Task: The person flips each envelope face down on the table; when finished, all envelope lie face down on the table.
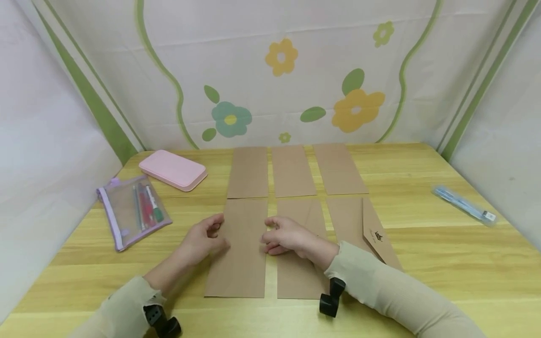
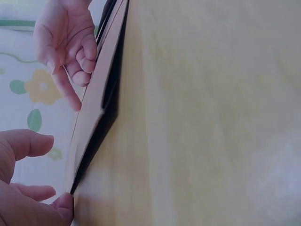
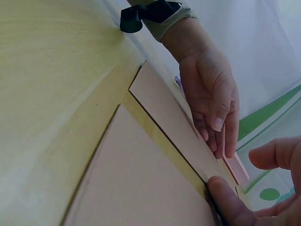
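Note:
Brown paper envelopes lie in two rows of three on the table. My left hand (image 1: 202, 240) touches the left edge of the front-left envelope (image 1: 244, 267), its fingers loosely bent. At that envelope's right edge rest the fingertips of my right hand (image 1: 287, 237), which reaches over the front-middle envelope (image 1: 297, 279) and partly hides it. In the right wrist view, a fingertip (image 3: 218, 188) of the right hand meets the envelope's edge. The front-right envelope (image 1: 348, 213) has a pointed flap (image 1: 378, 237) with a small dark crown print.
Back-row envelopes (image 1: 248, 172) lie near the fabric backdrop (image 1: 313, 75). To the left are a pink case (image 1: 173, 169) and a mesh zip pouch (image 1: 122, 204) holding pens. A slim clear packet with light-blue contents (image 1: 462, 203) lies at the right.

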### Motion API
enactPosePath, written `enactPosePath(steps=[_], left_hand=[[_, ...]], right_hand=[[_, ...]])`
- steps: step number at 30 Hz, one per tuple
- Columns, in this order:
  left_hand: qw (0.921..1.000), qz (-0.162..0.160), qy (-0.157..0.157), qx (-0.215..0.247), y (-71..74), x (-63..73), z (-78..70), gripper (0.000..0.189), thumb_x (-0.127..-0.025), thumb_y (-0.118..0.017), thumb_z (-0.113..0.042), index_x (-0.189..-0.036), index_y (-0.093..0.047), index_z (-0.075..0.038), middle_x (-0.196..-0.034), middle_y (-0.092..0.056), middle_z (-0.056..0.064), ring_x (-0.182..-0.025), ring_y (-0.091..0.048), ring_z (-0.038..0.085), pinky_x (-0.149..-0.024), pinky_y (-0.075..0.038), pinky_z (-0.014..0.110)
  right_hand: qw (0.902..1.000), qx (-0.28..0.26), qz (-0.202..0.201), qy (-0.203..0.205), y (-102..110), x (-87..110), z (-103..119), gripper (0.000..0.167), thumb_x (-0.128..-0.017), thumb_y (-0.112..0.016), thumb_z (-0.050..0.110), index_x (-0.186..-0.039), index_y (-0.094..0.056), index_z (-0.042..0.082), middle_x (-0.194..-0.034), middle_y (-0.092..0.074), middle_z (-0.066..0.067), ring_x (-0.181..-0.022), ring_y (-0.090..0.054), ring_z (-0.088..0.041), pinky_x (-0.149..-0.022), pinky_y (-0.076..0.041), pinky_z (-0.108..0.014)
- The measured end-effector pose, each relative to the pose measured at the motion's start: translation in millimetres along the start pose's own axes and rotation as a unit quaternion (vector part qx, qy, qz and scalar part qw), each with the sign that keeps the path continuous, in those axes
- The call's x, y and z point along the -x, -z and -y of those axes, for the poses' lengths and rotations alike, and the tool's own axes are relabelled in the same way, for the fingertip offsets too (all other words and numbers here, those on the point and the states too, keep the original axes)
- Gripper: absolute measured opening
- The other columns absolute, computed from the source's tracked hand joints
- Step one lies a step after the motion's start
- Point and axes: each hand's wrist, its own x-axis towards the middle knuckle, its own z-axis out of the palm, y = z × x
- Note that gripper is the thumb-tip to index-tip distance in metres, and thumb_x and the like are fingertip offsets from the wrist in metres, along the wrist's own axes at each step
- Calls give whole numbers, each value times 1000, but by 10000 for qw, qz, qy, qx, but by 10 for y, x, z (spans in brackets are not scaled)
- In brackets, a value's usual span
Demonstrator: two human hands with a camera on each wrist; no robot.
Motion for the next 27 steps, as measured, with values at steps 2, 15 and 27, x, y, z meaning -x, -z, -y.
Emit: enactPosePath(steps=[2, 15, 27], left_hand=[[10000, 0, 31, 83, 3, -6, 2, 64, -80, -64, 0, -136, -35, 10, -134, -43, 27, -116, -45, 36, -99, -38, 45], [9993, -45, -269, 254, -54, -99, -219, 58, -85, -61, -4, -137, -38, 2, -135, -43, 25, -123, -43, 39, -99, -41, 44], [9910, 674, -408, 1078, -509, -289, -336, 56, -82, -61, 1, -135, -41, 4, -131, -46, 23, -117, -49, 34, -96, -44, 38]], right_hand=[[10000, 5, -19, -1, 6, 2, 3, 67, -80, -59, 6, -139, -29, -8, -103, -57, -16, -75, -60, -17, -72, -55, -30], [9996, 1, -92, 248, 187, 137, 41, 67, -83, -62, 9, -140, -29, -3, -105, -57, -17, -78, -63, -17, -73, -55, -31], [9970, 147, -558, 518, 568, 379, -38, 64, -84, -58, 6, -139, -28, -5, -100, -55, -15, -86, -64, -22, -80, -53, -34]])
